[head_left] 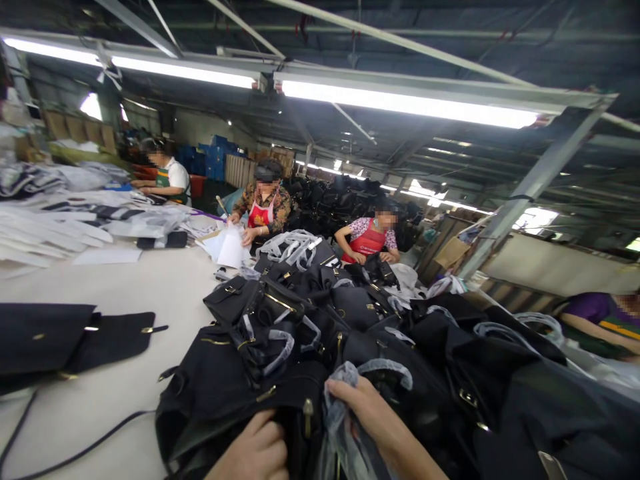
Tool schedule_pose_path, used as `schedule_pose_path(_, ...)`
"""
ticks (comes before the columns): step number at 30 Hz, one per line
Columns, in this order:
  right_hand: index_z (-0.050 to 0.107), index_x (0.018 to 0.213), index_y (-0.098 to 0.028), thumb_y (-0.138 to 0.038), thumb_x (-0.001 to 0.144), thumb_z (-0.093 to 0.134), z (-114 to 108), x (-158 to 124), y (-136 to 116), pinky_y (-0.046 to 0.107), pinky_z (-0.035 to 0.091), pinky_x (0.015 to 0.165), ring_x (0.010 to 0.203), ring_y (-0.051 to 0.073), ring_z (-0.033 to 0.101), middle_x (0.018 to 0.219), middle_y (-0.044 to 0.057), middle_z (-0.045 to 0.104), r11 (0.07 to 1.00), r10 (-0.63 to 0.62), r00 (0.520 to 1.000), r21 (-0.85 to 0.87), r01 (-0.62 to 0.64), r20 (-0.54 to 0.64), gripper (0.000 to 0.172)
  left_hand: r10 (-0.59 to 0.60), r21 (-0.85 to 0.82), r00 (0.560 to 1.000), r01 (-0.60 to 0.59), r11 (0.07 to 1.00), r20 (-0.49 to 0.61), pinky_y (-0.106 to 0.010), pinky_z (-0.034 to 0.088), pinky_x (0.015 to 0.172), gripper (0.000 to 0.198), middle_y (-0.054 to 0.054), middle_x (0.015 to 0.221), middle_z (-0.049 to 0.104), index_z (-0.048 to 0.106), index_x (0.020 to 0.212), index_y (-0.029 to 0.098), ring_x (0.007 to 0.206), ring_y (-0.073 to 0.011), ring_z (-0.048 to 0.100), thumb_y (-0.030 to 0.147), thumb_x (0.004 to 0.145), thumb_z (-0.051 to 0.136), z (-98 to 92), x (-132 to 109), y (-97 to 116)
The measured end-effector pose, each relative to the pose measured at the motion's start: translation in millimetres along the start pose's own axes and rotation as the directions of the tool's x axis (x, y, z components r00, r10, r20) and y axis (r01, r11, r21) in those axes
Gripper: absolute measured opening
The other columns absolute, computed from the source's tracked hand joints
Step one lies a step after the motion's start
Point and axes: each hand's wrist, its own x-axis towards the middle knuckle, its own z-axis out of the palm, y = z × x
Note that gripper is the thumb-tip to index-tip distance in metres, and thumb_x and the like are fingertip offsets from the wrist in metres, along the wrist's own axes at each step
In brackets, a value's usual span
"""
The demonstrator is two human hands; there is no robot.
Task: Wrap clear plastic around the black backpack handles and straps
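Both hands are at the near edge of a heap of black bags. My left hand (253, 448) is closed, its fingers curled at the opening of a black bag (200, 393) with gold zips. A gold zip pull (307, 417) hangs beside that opening. My right hand (367, 407), thumb pressed down, grips a bunched piece of clear plastic wrap (343, 393), which hangs down over the dark fabric. Just behind it arches a bag handle (387, 367) wrapped in plastic. What lies inside the bag is hidden in shadow.
More black bags (360, 307) cover the pale table (185, 283). A flat black bag (45, 340) and a dark cord (95, 447) lie at left. White sheets (50, 233) pile up behind. Several co-workers sit beyond, one person (260, 213) handling paper. A slanted metal post (530, 193) rises at right.
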Motion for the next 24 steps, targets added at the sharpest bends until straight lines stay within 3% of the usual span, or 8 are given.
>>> schedule_pose_path(2, 0.064, 0.077, -0.019, -0.040, 0.068, 0.070, 3.4, -3.7, 21.4, 0.027, 0.044, 0.060, 0.062, 0.018, 0.059, 0.065, -0.001, 0.063, 0.961, -0.014, 0.997, 0.276, 0.035, -0.078, 0.024, -0.096, -0.021, 0.994, 0.097, 0.995, 0.052, -0.032, 0.048, 0.087, 0.029, 0.003, 0.064, 0.055, 0.047, 0.064, 0.021, 0.064, -0.0142, 0.051, 0.015, 0.092, 0.054, -29.0, 1.7, -4.6)
schedule_pose_path(5, 0.070, 0.104, -0.017, -0.033, 0.058, 0.075, 12.1, -5.6, 46.9, 0.033, 0.048, 0.079, 0.086, 0.025, 0.067, 0.088, 0.005, 0.074, 0.811, -0.026, 0.992, 0.578, 0.092, -0.122, 0.048, -0.221, -0.207, 0.966, 0.246, 0.947, 0.133, -0.024, 0.045, 0.057, 0.028, 0.001, 0.067, 0.059, 0.053, 0.072, 0.022, 0.057, -0.0133, 0.053, 0.034, 0.097, 0.047, -77.5, 22.1, -12.1)
schedule_pose_path(9, 0.071, 0.108, -0.018, -0.023, 0.055, 0.074, 22.0, -5.9, 52.0, 0.033, 0.047, 0.080, 0.086, 0.024, 0.066, 0.094, 0.004, 0.076, 0.723, -0.075, 0.991, 0.678, 0.129, -0.108, 0.053, -0.498, -0.248, 0.829, 0.554, 0.795, 0.255, -0.026, 0.049, 0.072, 0.032, -0.004, 0.086, 0.066, 0.063, 0.086, 0.021, 0.081, -0.0162, 0.063, 0.031, 0.100, 0.035, -109.7, 82.0, -18.5)
schedule_pose_path(12, 0.072, 0.109, -0.018, -0.016, 0.052, 0.071, 27.3, -9.1, 39.3, 0.032, 0.047, 0.080, 0.087, 0.023, 0.065, 0.096, 0.004, 0.076, 0.728, -0.130, 0.987, 0.668, 0.156, -0.089, 0.056, -0.461, -0.037, 0.752, 0.539, 0.842, 0.471, -0.041, 0.051, 0.086, 0.030, -0.010, 0.095, 0.071, 0.070, 0.091, 0.018, 0.095, -0.0280, 0.064, 0.042, 0.091, 0.052, -98.1, 131.9, -20.4)
schedule_pose_path(15, 0.071, 0.113, -0.019, -0.012, 0.051, 0.069, 33.0, -13.0, 27.5, 0.032, 0.046, 0.075, 0.082, 0.023, 0.064, 0.098, 0.004, 0.075, 0.737, -0.195, 0.979, 0.650, 0.186, -0.059, 0.063, -0.399, 0.146, 0.551, 0.446, 0.883, 0.733, -0.048, 0.054, 0.080, 0.044, -0.017, 0.094, 0.074, 0.073, 0.092, 0.013, 0.091, -0.0370, 0.068, 0.054, 0.077, 0.065, -75.9, 167.0, -19.9)
schedule_pose_path(17, 0.071, 0.112, -0.019, -0.011, 0.050, 0.067, 35.0, -14.9, 22.8, 0.031, 0.045, 0.072, 0.079, 0.022, 0.063, 0.096, 0.003, 0.075, 0.725, -0.216, 0.975, 0.660, 0.194, -0.049, 0.063, -0.358, 0.178, 0.485, 0.378, 0.909, 0.798, -0.047, 0.055, 0.077, 0.040, -0.020, 0.096, 0.074, 0.073, 0.094, 0.012, 0.090, -0.0387, 0.070, 0.046, 0.074, 0.067, -63.8, 178.2, -20.4)
schedule_pose_path(20, 0.071, 0.107, -0.019, -0.012, 0.052, 0.065, 31.7, -17.4, 18.5, 0.030, 0.044, 0.073, 0.083, 0.022, 0.064, 0.092, 0.002, 0.074, 0.731, -0.206, 0.978, 0.662, 0.167, -0.019, 0.056, -0.325, 0.124, 0.506, 0.390, 0.913, 0.799, -0.041, 0.053, 0.075, 0.029, -0.017, 0.099, 0.074, 0.071, 0.095, 0.015, 0.093, -0.0364, 0.070, 0.029, 0.069, 0.067, -51.5, 178.8, -27.1)
schedule_pose_path(24, 0.070, 0.101, -0.018, -0.031, 0.067, 0.075, 21.8, -22.4, 14.0, 0.034, 0.045, 0.082, 0.089, 0.024, 0.064, 0.090, 0.003, 0.073, 0.807, -0.169, 0.986, 0.573, 0.142, -0.007, 0.036, -0.371, 0.077, 0.546, 0.485, 0.871, 0.751, -0.031, 0.046, 0.066, 0.013, -0.006, 0.091, 0.073, 0.062, 0.085, 0.021, 0.085, -0.0253, 0.067, 0.023, 0.077, 0.052, -45.0, 167.9, -43.4)
